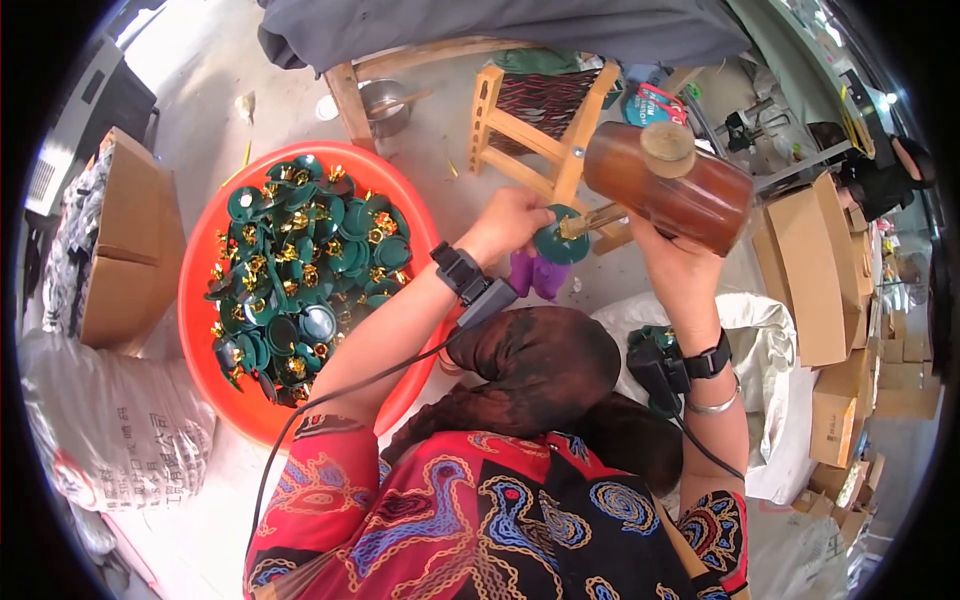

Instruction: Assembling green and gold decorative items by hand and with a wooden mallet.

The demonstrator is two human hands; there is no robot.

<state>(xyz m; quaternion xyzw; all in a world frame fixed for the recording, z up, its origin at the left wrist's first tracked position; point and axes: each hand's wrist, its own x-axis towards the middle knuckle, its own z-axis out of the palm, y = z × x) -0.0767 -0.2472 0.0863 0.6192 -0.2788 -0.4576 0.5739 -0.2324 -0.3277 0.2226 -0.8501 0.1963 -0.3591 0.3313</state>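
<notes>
L fingers (538, 216) hold green disc (556, 248), blk-lettered sack (130, 425) far L.

You wear this view on your head, the left of two side-by-side fisheyes, facing steeply down. Your shirt (480, 520) fills six o'clock, nearest the lens; your left hand (505, 225) sits near centre, right hand (680, 268) toward three, a red tub (194, 310) at nine, grey cloth (500, 25) farther off at twelve.

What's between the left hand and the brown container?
In the head view, the green disc and a narrow metallic piece lie between the left hand and the brown container.
</notes>
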